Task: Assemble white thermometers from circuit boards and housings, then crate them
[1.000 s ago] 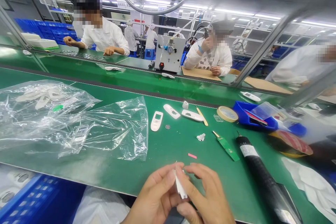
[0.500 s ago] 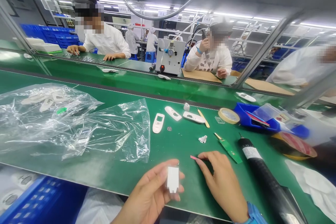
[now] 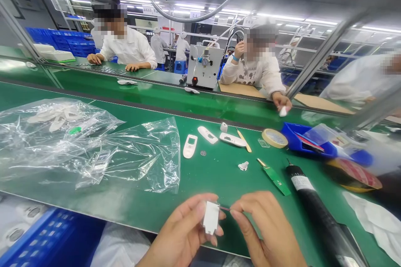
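My left hand [image 3: 188, 225] is closed on a small white rectangular part [image 3: 211, 218], held above the front edge of the green bench. Between the thumb and forefinger of my right hand [image 3: 266, 225] is a thin pinkish-dark strip [image 3: 224, 208], whose far end meets the part's upper right corner. Beyond my hands lie white oval shells [image 3: 190, 146], a round metallic disc [image 3: 203, 153] and a small white cone-like piece [image 3: 243, 166]. A green blade-shaped tool [image 3: 275, 179] and a black electric screwdriver [image 3: 313, 204] lie to the right.
A clear plastic bag [image 3: 147, 150] with white shells covers the bench's left. Tape [image 3: 274, 138] and a blue bin [image 3: 326, 148] stand back right; a blue crate [image 3: 37, 242] is lower left. Across the green belt, a co-worker's hand [image 3: 282, 101] holds a white piece.
My right hand has brought the strip from apart to the white part's corner. My left hand has shifted slightly right. Across the belt, a co-worker's hand has reached out to a white piece.
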Available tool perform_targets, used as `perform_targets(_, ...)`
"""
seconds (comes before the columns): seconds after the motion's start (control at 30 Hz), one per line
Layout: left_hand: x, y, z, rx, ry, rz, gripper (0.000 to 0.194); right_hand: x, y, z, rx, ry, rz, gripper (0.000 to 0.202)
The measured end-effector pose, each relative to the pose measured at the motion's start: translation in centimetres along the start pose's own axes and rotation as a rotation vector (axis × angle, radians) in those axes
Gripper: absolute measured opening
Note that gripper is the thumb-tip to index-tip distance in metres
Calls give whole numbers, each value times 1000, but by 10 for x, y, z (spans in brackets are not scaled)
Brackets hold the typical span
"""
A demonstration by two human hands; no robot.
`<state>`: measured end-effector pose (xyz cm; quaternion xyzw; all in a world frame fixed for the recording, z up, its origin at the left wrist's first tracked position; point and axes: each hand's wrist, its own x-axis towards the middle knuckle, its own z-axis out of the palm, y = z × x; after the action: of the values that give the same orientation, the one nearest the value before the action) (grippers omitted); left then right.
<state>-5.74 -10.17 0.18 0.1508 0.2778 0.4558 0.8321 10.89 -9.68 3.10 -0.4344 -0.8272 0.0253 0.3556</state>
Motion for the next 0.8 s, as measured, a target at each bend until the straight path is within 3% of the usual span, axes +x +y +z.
perform_targets(0.8,-1,0,4,6,25,-1,29,1,0,2,-140,31,-115,22)
